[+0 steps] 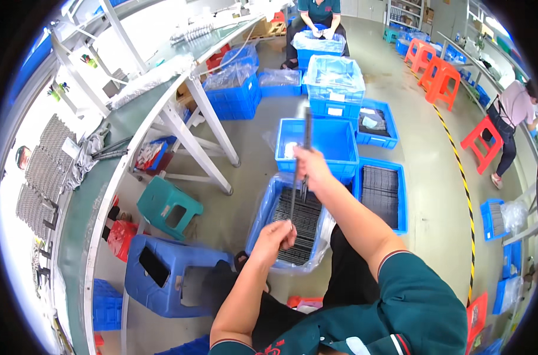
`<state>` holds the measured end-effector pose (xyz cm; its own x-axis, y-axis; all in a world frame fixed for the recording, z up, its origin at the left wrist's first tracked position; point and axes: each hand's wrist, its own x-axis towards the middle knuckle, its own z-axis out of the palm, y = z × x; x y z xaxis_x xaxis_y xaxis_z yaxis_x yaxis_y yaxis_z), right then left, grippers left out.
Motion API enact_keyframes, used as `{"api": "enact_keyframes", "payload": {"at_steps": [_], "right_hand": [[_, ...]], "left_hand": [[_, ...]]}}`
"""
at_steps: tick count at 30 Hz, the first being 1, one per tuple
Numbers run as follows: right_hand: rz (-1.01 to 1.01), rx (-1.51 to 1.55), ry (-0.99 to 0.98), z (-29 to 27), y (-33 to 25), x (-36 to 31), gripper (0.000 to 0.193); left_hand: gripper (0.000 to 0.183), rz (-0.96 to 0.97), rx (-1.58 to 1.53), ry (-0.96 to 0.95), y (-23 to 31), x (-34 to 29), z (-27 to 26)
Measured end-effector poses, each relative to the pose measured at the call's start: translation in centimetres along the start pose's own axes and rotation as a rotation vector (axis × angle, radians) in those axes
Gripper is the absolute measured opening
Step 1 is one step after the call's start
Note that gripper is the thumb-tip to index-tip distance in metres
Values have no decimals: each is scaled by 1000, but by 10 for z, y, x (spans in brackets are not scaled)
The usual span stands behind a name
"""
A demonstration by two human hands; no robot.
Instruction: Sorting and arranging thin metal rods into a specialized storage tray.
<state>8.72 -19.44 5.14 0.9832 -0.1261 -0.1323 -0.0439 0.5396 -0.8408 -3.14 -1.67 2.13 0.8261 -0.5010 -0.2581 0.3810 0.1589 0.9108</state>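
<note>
My right hand is closed around several long dark strips, which rise upright above the fist and hang a little below it. Lower and to the left, my left hand pinches the bottom end of one thin dark strip that runs up to the right hand. Both hands are over a blue bin lined with clear plastic, where rows of similar dark strips lie. The strips' exact kind cannot be made out. Beyond the right hand stands an open blue crate with its bottom showing.
A blue crate of dark flat pieces stands to the right. On my left are a blue stool bearing a black phone, a green stool and a workbench. A co-worker sits ahead; another person is right.
</note>
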Motion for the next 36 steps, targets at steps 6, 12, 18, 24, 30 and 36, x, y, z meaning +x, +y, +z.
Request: {"api": "enact_keyframes", "payload": {"at_steps": [6,12,18,24,30,36], "right_hand": [[-25,46,44,-32,-13,9,29],[249,-230,-261,15,40,-59,26],[-16,-849,-512,18,45,-63,44],[-29,-990,-523,17,45,-61,28],[364,-733,-626,18,44,-80,22],[375,-785,-620,25,43,-89,24]], "left_hand": [[31,-4,-182,96,2,-9,-38],[31,125,-399,-96,-5,5,-26],[32,-130,-134,3,11,0,-20],[34,7,-249,414,10,1,-68],[33,348,-673,631,13,-2,-85],[35,366,-720,543,12,-3,-71]]}}
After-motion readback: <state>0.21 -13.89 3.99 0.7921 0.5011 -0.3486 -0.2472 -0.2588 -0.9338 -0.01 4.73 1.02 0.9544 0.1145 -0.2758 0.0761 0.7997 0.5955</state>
